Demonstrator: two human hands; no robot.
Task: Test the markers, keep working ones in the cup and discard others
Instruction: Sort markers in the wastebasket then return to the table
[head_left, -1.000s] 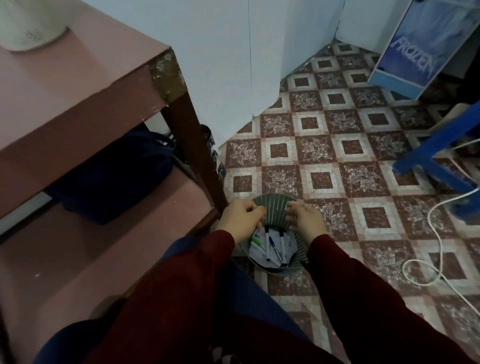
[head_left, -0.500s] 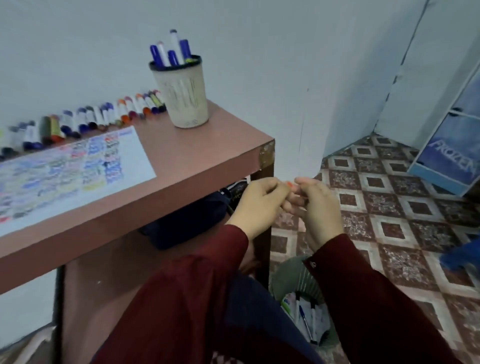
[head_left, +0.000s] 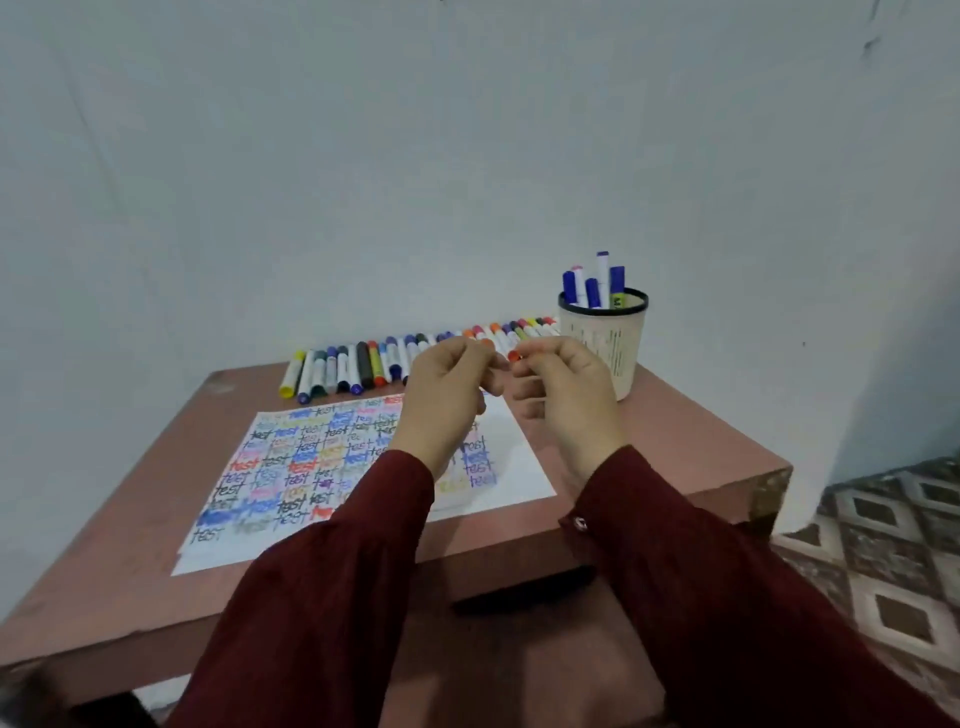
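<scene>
So left hand (head_left: 447, 395) and right hand (head_left: 563, 395) are pinching a marker (head_left: 513, 356) with curled fingers; yanking risks flinging it off the worktop (head_left: 649, 457).

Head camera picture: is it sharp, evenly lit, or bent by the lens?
Head view: soft, even light, no glare, shadow under the front edge of the table; "test" on the paper is readable, but the left hand, the right hand and the small orange thing at their fingertips are slightly smeared; also in the head view, the wide lens splays the table's sides.
</scene>
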